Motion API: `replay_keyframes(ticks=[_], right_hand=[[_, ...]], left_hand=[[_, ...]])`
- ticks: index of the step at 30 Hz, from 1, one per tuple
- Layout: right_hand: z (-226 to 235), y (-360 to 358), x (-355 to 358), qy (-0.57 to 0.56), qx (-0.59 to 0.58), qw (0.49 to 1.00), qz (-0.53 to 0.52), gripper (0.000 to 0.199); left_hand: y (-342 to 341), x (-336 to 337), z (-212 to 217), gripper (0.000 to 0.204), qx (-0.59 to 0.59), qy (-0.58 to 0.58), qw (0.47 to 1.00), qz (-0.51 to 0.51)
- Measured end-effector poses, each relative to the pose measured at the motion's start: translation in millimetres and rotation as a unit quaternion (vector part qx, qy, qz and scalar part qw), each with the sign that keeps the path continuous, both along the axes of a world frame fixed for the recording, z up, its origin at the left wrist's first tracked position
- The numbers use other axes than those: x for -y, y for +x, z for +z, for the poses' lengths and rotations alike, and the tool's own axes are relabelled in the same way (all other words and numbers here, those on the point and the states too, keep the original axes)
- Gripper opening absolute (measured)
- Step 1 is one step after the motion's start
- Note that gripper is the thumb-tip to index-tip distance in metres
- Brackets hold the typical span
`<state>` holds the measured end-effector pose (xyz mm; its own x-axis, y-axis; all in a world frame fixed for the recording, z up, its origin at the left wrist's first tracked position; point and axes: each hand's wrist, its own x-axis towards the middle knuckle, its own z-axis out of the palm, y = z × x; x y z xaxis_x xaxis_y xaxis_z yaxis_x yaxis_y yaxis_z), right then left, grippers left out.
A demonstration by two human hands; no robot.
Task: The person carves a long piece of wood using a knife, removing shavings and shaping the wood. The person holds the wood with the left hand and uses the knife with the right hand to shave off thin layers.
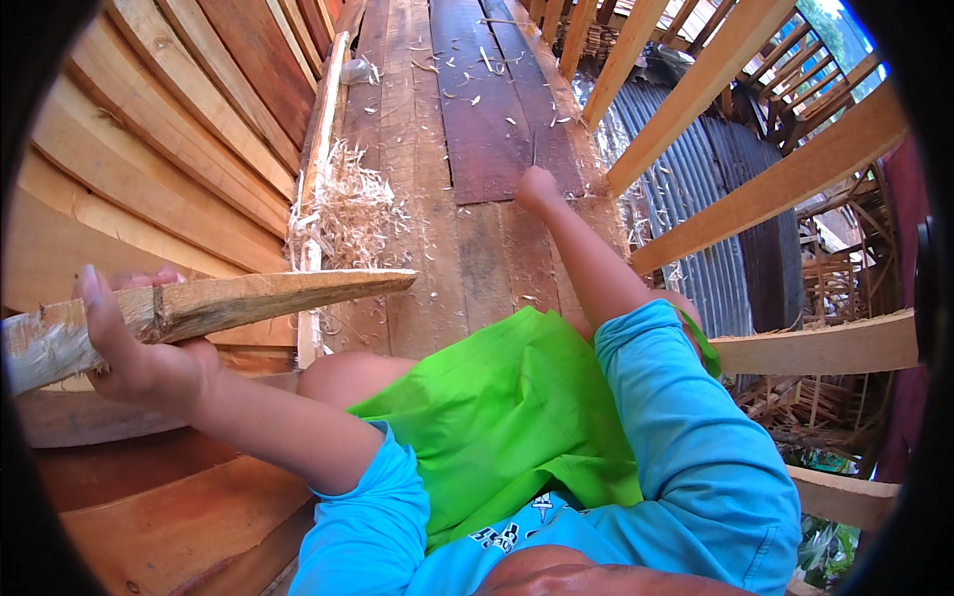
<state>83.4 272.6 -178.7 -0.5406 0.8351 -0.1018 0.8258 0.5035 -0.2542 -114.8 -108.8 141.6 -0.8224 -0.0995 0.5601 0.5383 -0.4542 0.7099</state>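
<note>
My left hand [149, 363] is closed around a long piece of wood [288, 291] at the left. Its thumb stands up on the near side, and fingertips show beyond the top edge. The wood narrows to a point toward the middle of the view, and its thick end is pale and roughly cut. My right hand [538, 190] is a closed fist low over the dark plank [487, 109], with the arm stretched forward. A thin dark line runs ahead of the fist; I cannot tell whether it is a slim blade or the gap between boards.
Curled wood shavings [348, 204] lie heaped on the board floor [477, 258] beside the slatted wooden wall [189, 119] at left. A small clear plastic bag [359, 72] lies farther off. Wooden rails [775, 184] line the right, with corrugated metal sheets [696, 209] beyond them.
</note>
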Motion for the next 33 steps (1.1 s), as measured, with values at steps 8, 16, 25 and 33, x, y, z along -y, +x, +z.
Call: replay_keyframes(ticks=[8, 16, 25, 33], right_hand=[[4, -2, -40, 0.045, -0.108, 0.992, -0.041, 0.024], [2, -42, -47, -0.029, -0.115, 0.983, 0.138, 0.025], [10, -96, -82, -0.029, -0.062, 0.985, 0.160, 0.024], [-16, -123, -136, 0.000, -0.020, 0.985, 0.171, 0.024]], left_hand=[[-2, -4, -2, 0.025, 0.014, -0.015, 1.000, 0.019], [-11, -2, -5, 0.028, 0.037, -0.024, 0.999, 0.031], [-14, -8, -9, 0.032, 0.045, -0.035, 0.998, -0.010], [-14, -19, -5, 0.035, 0.050, -0.081, 0.995, -0.009]])
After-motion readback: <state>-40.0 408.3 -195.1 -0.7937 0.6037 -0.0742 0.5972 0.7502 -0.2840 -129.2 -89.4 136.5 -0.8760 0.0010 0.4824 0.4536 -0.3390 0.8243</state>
